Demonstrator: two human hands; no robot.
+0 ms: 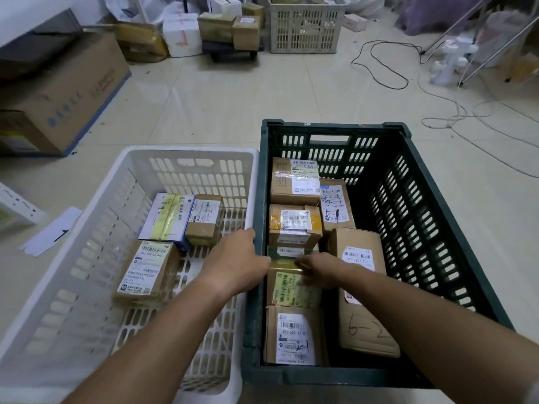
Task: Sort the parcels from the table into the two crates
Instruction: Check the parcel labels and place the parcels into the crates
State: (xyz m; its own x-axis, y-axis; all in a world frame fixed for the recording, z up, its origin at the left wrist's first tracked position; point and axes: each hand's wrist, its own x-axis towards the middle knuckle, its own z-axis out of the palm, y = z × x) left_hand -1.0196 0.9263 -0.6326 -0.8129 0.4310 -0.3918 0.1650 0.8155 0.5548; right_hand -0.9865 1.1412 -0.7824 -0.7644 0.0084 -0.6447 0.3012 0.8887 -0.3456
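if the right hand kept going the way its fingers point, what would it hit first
The right hand points left across the yellow-taped parcel it touches; going on, it would probably meet the left hand at the dark crate's left wall.

In the dark green crate, the nearest box carries a label reading "502-602-12-8" with "2-1" handwritten over it. The long box on its right has "6-2" penned on the cardboard and a label reading "507-P802 T70". The yellow-taped box shows "507-P802 T70" too. The orange-taped box reads "502-602-12", its ending blurred. In the white crate, the nearest box reads "502-602-12-R15" and "YT8879828196236". A paper slip on the floor bears "1".
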